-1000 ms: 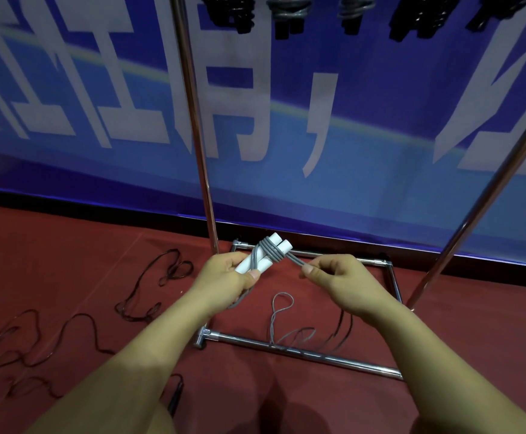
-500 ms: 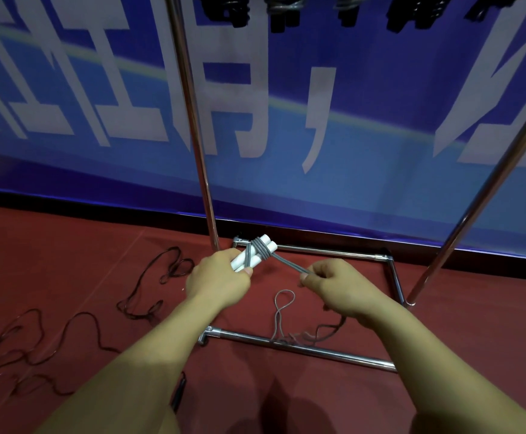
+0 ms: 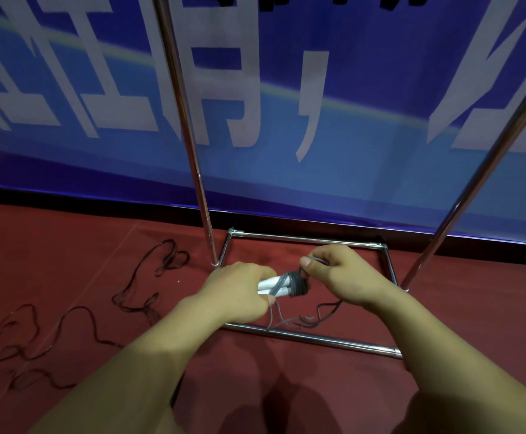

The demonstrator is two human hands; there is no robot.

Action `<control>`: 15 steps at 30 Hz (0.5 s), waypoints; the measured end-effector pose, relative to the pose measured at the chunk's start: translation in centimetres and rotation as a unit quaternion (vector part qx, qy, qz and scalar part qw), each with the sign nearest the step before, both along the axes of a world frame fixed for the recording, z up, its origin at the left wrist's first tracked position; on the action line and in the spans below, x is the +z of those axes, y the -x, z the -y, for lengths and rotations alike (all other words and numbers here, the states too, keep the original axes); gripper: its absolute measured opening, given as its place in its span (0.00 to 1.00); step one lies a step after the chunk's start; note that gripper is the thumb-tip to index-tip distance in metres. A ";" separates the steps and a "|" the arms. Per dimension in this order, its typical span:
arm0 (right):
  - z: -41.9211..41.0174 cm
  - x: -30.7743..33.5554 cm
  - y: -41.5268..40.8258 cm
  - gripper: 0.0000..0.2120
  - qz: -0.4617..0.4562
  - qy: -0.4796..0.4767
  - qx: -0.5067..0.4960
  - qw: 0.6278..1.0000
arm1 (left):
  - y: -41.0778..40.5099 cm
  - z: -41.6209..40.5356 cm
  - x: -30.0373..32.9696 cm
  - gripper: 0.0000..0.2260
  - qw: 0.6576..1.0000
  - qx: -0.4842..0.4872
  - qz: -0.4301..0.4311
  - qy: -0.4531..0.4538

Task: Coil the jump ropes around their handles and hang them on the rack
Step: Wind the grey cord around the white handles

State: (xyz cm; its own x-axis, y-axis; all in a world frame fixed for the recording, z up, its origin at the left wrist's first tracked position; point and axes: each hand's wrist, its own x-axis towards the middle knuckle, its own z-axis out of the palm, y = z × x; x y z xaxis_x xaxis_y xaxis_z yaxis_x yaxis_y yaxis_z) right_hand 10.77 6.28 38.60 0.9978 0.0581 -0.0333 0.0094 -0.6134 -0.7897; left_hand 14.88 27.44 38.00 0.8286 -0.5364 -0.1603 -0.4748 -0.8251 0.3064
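Dark red carpeted floor (image 3: pixel 67 252) — rack base and loose ropes on it

The chrome rack base (image 3: pixel 311 338) stands just below the fingers; a dark jump rope (image 3: pixel 149 296) sprawls left of them, and the grey rope tail (image 3: pixel 286 322) lies beneath — beside a black cord (image 3: pixel 324 311).

The rack (image 3: pixel 310 336) stands on the floor (image 3: pixel 67 245) in front of the banner (image 3: pixel 349 126), its two uprights rising left and right of the base frame. Above that frame the left hand (image 3: pixel 236 292) holds the handles (image 3: pixel 271 285), with the right hand (image 3: pixel 346 274) just to their right on the coiled rope (image 3: pixel 297 285) (loose rope trails down to the floor between the frame's bars). Another rope (image 3: pixel 136 286) lies on the floor, left of the rack.
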 end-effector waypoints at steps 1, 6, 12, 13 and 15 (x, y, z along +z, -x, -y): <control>0.1 0.0 0.0 0.16 0.003 0.000 -0.007 1.000 | 0.2 0.0 0.2 0.10 1.000 -0.012 -0.007 0.002; 0.3 -0.2 -0.1 0.17 0.027 0.057 -0.014 0.998 | 0.3 -0.7 0.7 0.09 0.997 -0.061 -0.052 0.020; 0.4 -0.9 -0.5 0.07 0.026 0.096 -0.008 0.995 | 0.6 -1.3 0.4 0.08 0.992 -0.094 -0.080 0.011; 0.6 -1.0 -0.6 0.05 0.022 0.077 -0.007 0.997 | 0.6 -1.3 0.3 0.08 0.991 -0.097 -0.092 0.017; 0.8 -1.1 -0.7 0.04 0.014 0.039 0.004 0.999 | 0.7 -1.3 0.1 0.08 0.987 -0.104 -0.115 0.034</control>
